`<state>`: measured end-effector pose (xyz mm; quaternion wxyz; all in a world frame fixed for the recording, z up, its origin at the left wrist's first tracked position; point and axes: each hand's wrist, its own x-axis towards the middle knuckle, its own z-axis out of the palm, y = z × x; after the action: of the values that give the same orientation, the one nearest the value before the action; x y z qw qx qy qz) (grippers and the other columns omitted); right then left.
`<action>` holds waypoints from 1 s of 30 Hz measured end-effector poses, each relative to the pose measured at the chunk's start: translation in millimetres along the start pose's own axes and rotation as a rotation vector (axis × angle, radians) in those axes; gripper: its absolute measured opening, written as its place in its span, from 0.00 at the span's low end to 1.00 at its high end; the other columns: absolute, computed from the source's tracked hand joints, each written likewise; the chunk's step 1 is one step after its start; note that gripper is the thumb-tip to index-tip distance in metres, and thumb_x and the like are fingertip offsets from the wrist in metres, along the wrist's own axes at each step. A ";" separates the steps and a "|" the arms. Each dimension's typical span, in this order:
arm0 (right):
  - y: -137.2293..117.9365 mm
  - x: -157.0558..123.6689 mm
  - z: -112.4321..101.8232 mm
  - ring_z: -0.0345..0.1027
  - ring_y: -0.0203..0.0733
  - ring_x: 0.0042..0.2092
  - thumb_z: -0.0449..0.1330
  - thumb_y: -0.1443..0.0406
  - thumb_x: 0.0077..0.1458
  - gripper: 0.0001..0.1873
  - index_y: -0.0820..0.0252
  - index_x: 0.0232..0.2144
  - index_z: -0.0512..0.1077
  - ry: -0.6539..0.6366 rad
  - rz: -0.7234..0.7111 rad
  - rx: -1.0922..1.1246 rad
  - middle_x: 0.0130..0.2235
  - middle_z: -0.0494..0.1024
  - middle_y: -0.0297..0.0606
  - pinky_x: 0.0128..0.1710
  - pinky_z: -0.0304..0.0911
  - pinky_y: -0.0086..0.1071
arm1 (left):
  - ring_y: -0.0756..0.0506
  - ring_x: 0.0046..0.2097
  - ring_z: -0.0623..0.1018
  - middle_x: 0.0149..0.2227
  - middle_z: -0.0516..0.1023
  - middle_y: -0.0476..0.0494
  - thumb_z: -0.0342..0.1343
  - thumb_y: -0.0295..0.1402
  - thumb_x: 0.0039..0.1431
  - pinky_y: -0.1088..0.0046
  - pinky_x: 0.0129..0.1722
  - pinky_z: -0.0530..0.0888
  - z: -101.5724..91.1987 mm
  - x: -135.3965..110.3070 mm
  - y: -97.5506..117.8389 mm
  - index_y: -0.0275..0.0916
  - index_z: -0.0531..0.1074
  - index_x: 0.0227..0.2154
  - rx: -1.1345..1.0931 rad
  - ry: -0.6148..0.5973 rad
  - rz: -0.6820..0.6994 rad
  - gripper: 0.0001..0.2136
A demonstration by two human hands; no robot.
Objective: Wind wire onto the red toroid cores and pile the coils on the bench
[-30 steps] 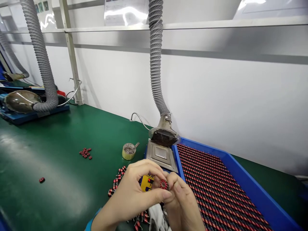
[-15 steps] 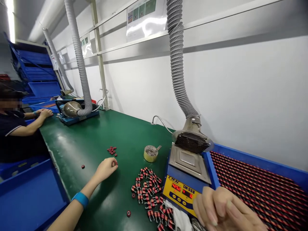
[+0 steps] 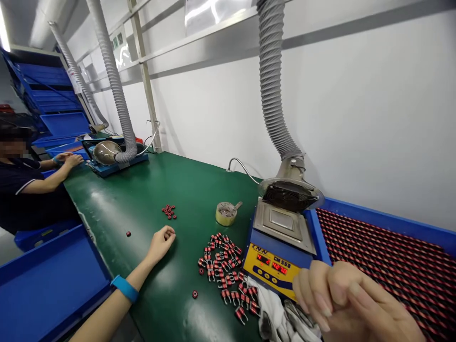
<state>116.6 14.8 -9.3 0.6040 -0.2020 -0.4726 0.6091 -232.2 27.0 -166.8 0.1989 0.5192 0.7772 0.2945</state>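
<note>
My left hand (image 3: 162,241) is stretched out over the green bench (image 3: 149,190), fingers curled in; nothing shows in them. Just beyond it lies a small cluster of red rings (image 3: 169,211). A single red ring (image 3: 128,233) lies to its left. My right hand (image 3: 342,299) is close to the camera at the bottom right, fingers pressed together, with whatever is in them hidden. It hovers by the front of a blue solder pot with a yellow panel (image 3: 272,266). A pile of red wound coils (image 3: 224,268) lies between my hands.
A grey fume hose (image 3: 272,95) ends over the pot. A blue tray (image 3: 388,223) full of red-black coil rows sits at the right. A tape roll (image 3: 226,213), a white cloth (image 3: 276,313), a blue bin (image 3: 46,280). A co-worker (image 3: 21,185) sits far left.
My hands held a red coil together a second ago. The left hand then reached out left with a red ring at its fingertips; now no ring shows. The view swung left.
</note>
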 end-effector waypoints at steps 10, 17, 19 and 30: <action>-8.3 -0.6 14.6 0.61 0.35 0.18 0.72 0.57 0.50 0.18 0.57 0.17 0.73 0.085 0.031 0.009 0.16 0.72 0.32 0.18 0.57 0.28 | 0.41 0.43 0.72 0.37 0.80 0.49 0.67 0.31 0.41 0.63 0.49 0.64 1.3 -85.6 38.7 0.44 0.77 0.34 -0.042 -0.526 0.248 0.13; 1.7 -3.1 6.6 0.64 0.35 0.23 0.64 0.55 0.60 0.18 0.56 0.21 0.74 0.018 -0.036 -0.207 0.21 0.72 0.31 0.25 0.61 0.27 | 0.42 0.38 0.75 0.32 0.78 0.44 0.63 0.34 0.45 0.64 0.43 0.69 -1.2 -80.1 73.1 0.39 0.72 0.26 -0.359 -0.595 0.180 0.06; 3.5 -2.4 6.2 0.66 0.36 0.25 0.62 0.55 0.61 0.18 0.56 0.22 0.74 0.045 -0.079 -0.383 0.22 0.72 0.32 0.27 0.62 0.27 | 0.43 0.36 0.75 0.33 0.78 0.43 0.64 0.36 0.45 0.66 0.40 0.71 -9.0 -71.7 103.1 0.38 0.70 0.25 -0.509 -0.614 0.224 0.10; -0.1 -3.8 5.0 0.69 0.35 0.25 0.62 0.52 0.60 0.10 0.42 0.40 0.81 0.203 -0.278 -0.447 0.28 0.75 0.30 0.27 0.67 0.26 | 0.53 0.25 0.76 0.23 0.78 0.49 0.73 0.40 0.45 0.80 0.30 0.70 14.2 -79.0 261.0 0.35 0.79 0.30 -1.450 -0.855 0.332 0.15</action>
<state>113.2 9.5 -8.0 0.6666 -0.3235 -0.5553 0.3777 -13.3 32.6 -3.7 0.7117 0.4373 0.1694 0.5229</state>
